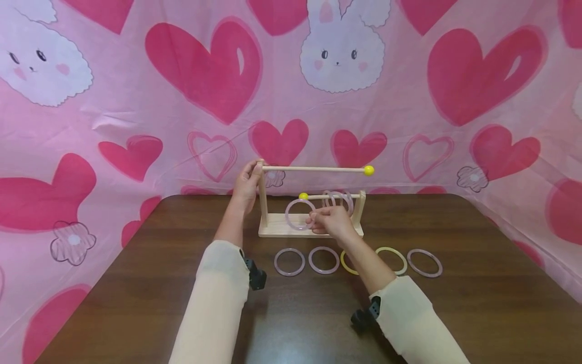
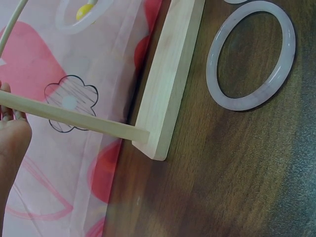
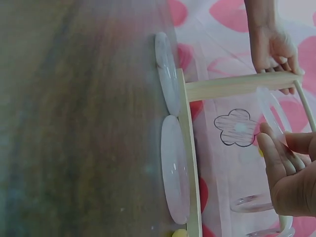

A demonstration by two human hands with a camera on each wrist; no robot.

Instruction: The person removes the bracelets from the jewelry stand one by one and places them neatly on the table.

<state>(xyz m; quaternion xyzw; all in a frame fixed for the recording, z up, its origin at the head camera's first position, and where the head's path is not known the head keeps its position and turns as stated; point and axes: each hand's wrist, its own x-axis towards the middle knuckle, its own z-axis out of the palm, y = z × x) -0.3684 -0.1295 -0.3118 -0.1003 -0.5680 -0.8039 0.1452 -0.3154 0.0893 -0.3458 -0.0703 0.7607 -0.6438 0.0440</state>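
A wooden bangle stand [image 1: 278, 226] has a tall post at left carrying an upper rod [image 1: 313, 169] and a short post at right carrying a lower one. My left hand [image 1: 246, 187] grips the top of the tall post. My right hand [image 1: 334, 221] pinches a translucent pale lilac bangle [image 1: 287, 214] between thumb and fingers, close to the yellow ball [image 1: 303, 196] on the lower rod's free end. In the left wrist view that ball shows through the bangle; whether the rod passes through, I cannot tell. Several similar bangles [image 1: 350, 205] hang on the lower rod.
Before the stand, a row of bangles lies flat: two lilac at left, a yellow one [image 1: 343, 263] partly hidden by my right forearm, a pale yellow one [image 1: 405, 263], and a lilac one [image 1: 440, 270]. Another yellow ball [image 1: 369, 170] caps the upper rod. Behind the brown table [image 1: 182, 303] hangs a pink cloth.
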